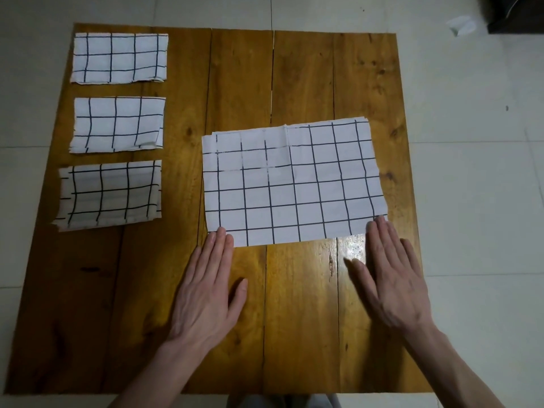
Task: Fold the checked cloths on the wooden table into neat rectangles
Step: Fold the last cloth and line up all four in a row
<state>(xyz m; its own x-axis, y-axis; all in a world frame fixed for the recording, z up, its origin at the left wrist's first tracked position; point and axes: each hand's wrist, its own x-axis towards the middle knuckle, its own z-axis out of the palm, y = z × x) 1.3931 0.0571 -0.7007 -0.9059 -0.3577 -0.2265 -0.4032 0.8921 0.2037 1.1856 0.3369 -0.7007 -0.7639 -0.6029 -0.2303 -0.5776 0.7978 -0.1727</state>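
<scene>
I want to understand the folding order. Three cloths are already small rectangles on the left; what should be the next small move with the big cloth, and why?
Probably pinch its near corners and fold it in half. The big cloth lies flat and looks far larger than the three folded cloths. The left hand and right hand rest open, fingertips at those corners, gripping nothing.

No writing, label, brand, number or sign can be read anywhere in the head view. The only markings are dark grid lines on the white checked cloths [294,184], and the wooden table [300,304] bears none.
</scene>
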